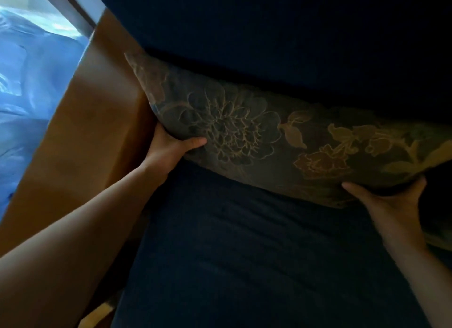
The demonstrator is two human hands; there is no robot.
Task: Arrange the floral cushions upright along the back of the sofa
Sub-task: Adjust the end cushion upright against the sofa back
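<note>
Both hands on one floral cushion (244, 136). Left hand (171, 146) grips its lower left edge, thumb on the front face, fingers hidden behind. Right hand (389, 200) holds the lower right edge from underneath, thumb in front. Cushion sits tilted against the dark sofa back (269, 34), above the dark blue seat (244, 254). Brown wooden panel (90, 131) to the left, touching the cushion's left end. Blue plastic sheeting (31, 82) beyond it. Lighting dim.

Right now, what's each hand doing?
Left hand: closed on the left end of the floral cushion, thumb on its front.
Right hand: gripping the cushion's lower right edge from beneath.
</note>
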